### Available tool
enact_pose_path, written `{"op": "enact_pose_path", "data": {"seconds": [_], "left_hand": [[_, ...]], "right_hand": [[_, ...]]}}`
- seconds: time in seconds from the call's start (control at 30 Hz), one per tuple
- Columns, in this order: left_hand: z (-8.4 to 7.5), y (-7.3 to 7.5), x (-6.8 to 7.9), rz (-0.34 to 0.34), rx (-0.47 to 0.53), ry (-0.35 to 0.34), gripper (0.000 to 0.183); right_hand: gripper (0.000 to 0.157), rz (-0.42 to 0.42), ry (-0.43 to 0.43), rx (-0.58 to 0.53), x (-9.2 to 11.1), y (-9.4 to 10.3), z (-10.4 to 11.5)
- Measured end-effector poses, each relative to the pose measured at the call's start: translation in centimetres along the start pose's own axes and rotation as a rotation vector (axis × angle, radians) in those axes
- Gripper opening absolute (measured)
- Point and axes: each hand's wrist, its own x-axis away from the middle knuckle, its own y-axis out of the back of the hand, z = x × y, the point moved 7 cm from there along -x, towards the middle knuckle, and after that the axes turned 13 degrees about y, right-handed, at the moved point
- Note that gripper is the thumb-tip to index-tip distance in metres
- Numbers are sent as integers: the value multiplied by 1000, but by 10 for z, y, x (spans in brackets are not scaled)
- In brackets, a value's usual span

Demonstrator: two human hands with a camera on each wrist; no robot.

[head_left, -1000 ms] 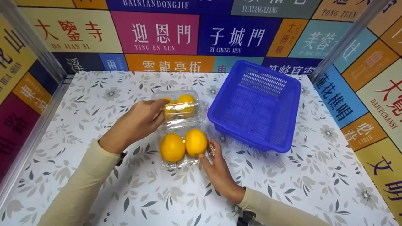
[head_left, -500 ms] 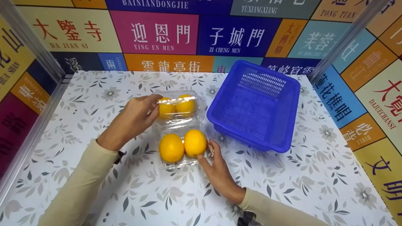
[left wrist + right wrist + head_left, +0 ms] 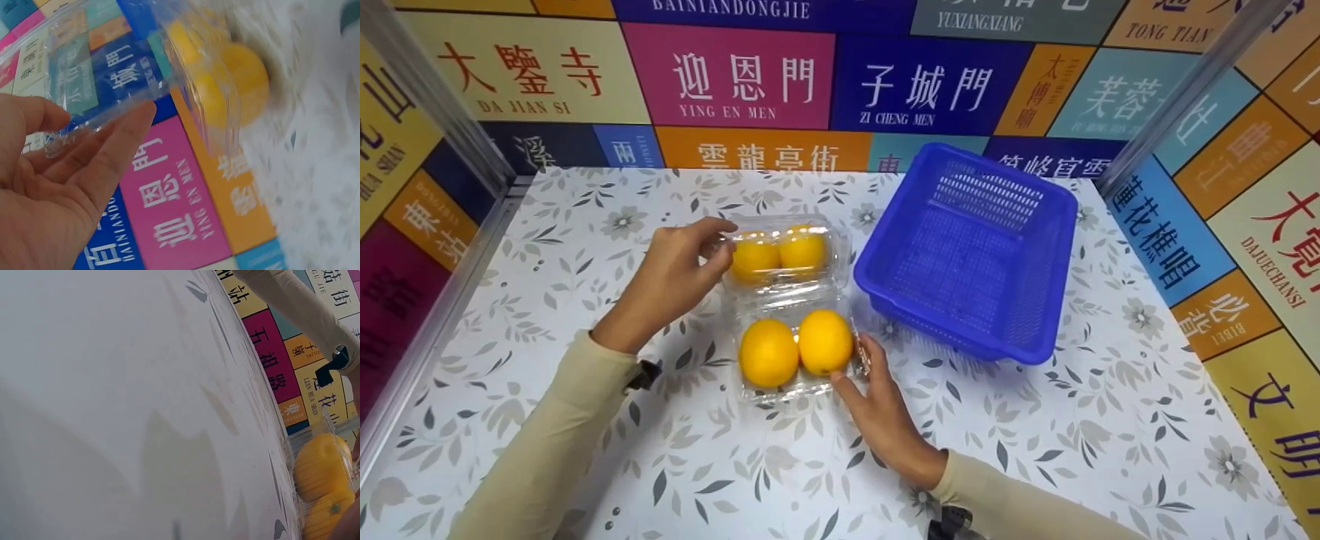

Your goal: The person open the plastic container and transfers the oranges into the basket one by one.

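Opening the clear container (image 3: 791,392), just left of the blue basket (image 3: 934,326), seems in hand: left grip (image 3: 671,266) pinching its lid (image 3: 135,70), right grip (image 3: 889,420) holding its side. Next calls for clearing the lid off the yellow fruits (image 3: 769,352).

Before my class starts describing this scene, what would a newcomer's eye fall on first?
Probably the vivid blue basket on the right of the patterned table in the head view. Next come the yellow fruits left of it, set off by shiny clear plastic. Behind the table, a multicoloured lettered wall competes.
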Motion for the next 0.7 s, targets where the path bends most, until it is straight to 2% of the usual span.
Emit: {"op": "enact_pose_path", "data": {"seconds": [0.17, 0.27, 0.5, 0.7], "left_hand": [[13, 2, -4, -12, 109, 106, 31], [22, 1, -7, -16, 131, 169, 37], [43, -2, -12, -37, 56, 277, 55], [53, -5, -13, -52, 56, 313, 59]], "right_hand": [[79, 0, 4, 5, 0, 0, 0], [78, -2, 8, 13, -1, 0, 1], [75, -7, 16, 16, -1, 0, 1], [76, -11, 22, 16, -1, 1, 1]]}}
